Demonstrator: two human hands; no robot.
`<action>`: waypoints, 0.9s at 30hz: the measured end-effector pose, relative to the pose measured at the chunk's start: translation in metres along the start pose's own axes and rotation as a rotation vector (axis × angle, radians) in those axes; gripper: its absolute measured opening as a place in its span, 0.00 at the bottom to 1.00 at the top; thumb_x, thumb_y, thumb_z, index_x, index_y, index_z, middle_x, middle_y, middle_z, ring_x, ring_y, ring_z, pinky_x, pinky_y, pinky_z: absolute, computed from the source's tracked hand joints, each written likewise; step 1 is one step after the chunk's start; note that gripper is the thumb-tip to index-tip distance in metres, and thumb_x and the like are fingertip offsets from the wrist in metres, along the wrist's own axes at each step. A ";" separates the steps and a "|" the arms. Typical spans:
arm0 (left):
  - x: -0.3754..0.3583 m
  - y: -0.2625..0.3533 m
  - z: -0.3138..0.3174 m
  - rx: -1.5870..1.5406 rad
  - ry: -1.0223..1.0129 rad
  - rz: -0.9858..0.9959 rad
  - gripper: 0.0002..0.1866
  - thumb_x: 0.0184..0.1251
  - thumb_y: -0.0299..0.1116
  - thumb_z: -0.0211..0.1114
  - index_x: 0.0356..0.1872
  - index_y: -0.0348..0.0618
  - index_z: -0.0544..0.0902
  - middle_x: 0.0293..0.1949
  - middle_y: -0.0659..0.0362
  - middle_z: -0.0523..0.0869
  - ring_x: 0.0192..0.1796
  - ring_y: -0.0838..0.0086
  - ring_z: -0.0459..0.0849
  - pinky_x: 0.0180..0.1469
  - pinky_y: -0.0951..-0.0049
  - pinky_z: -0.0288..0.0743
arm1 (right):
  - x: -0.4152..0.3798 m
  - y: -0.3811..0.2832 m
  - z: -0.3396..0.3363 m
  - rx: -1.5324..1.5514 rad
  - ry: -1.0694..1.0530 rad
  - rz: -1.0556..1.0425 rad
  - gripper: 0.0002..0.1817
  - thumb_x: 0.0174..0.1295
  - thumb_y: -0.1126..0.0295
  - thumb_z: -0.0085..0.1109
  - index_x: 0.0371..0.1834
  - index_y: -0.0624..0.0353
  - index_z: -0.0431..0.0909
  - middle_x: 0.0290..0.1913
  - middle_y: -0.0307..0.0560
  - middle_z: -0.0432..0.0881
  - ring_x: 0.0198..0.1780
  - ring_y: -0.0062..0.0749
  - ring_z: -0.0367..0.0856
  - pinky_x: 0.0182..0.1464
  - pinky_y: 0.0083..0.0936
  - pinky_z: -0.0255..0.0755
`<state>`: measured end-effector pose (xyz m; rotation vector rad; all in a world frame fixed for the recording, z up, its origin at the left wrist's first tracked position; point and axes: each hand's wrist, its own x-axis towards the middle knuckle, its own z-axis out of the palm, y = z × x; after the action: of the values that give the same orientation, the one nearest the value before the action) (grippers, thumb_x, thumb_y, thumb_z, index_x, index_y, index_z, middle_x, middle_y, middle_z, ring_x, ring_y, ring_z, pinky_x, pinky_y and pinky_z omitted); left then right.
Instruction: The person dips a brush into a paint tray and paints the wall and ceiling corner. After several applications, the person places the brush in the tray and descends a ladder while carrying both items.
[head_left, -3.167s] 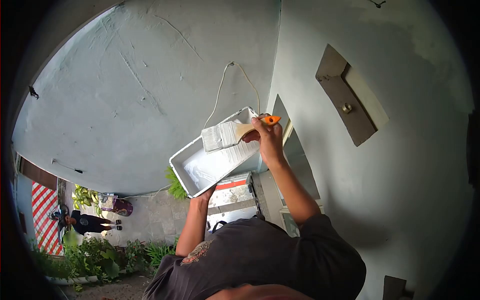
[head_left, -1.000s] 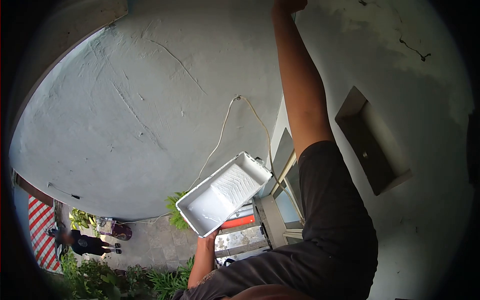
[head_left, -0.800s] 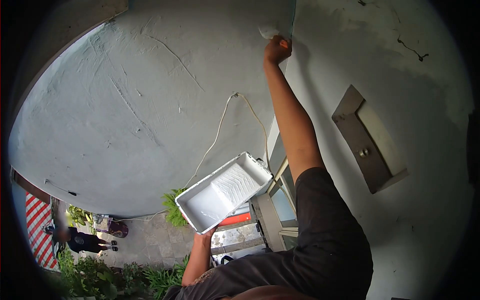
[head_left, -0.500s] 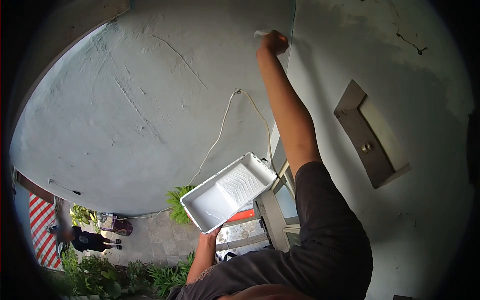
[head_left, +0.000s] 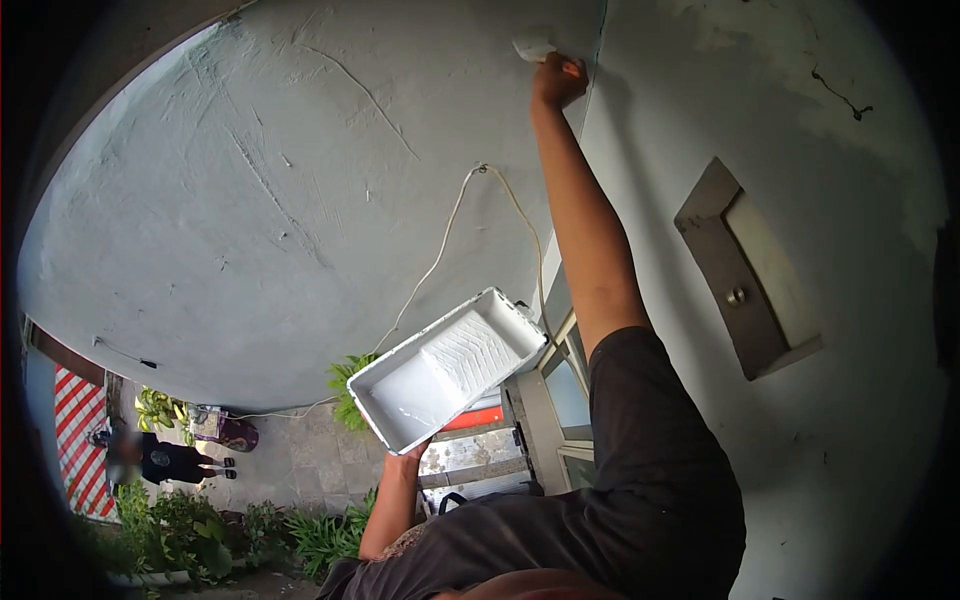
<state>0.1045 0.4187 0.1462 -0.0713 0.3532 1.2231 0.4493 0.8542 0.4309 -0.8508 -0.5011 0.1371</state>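
My right hand (head_left: 560, 80) is raised at the top of the view, its fingers closed round what looks like a paintbrush (head_left: 535, 48), its whitish end at the grey wall (head_left: 400, 80) close to the corner line. Most of the brush's handle is hidden in my fist. Lower down, a white paint tray (head_left: 372, 412) is held tilted in front of me. White paint (head_left: 405, 390) pools in its deep end and coats the ridged slope. My left hand (head_left: 408, 458) grips the tray from beneath; its fingers are mostly hidden by the tray.
A pale cable (head_left: 440, 255) hangs from a hook on the wall behind the tray. To the right is a recessed opening with a round knob (head_left: 737, 296). Window frames (head_left: 568, 395) stand beside my arm. Another person (head_left: 170, 458) stands far left near plants (head_left: 200, 530).
The brush's pale end shows more fully now, turned broader to the camera. My right hand has shifted slightly right in view; the tray and left hand have shifted slightly up and left.
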 end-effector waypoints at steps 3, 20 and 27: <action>-0.005 0.000 -0.006 0.002 0.004 0.007 0.25 0.74 0.48 0.45 0.62 0.44 0.72 0.60 0.54 0.78 0.61 0.58 0.77 0.65 0.50 0.71 | -0.047 0.000 -0.067 0.124 -0.099 0.306 0.07 0.57 0.72 0.58 0.34 0.63 0.75 0.38 0.48 0.83 0.34 0.38 0.86 0.35 0.30 0.79; -0.026 -0.025 -0.024 -0.007 -0.009 -0.024 0.29 0.70 0.54 0.46 0.64 0.45 0.71 0.61 0.54 0.77 0.62 0.57 0.76 0.65 0.48 0.70 | -0.193 -0.136 -0.322 0.100 -0.401 0.742 0.14 0.60 0.70 0.67 0.43 0.61 0.72 0.39 0.48 0.82 0.36 0.34 0.85 0.38 0.28 0.79; -0.043 -0.040 0.014 -0.044 -0.107 -0.022 0.50 0.54 0.77 0.46 0.70 0.49 0.65 0.67 0.53 0.71 0.67 0.52 0.70 0.68 0.42 0.63 | -0.180 -0.203 -0.302 0.151 -0.504 0.586 0.12 0.60 0.72 0.67 0.41 0.65 0.75 0.36 0.46 0.82 0.35 0.30 0.85 0.35 0.24 0.80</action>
<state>0.1318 0.3694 0.1668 -0.0478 0.2317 1.2081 0.4192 0.4578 0.3503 -0.7927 -0.6875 0.9337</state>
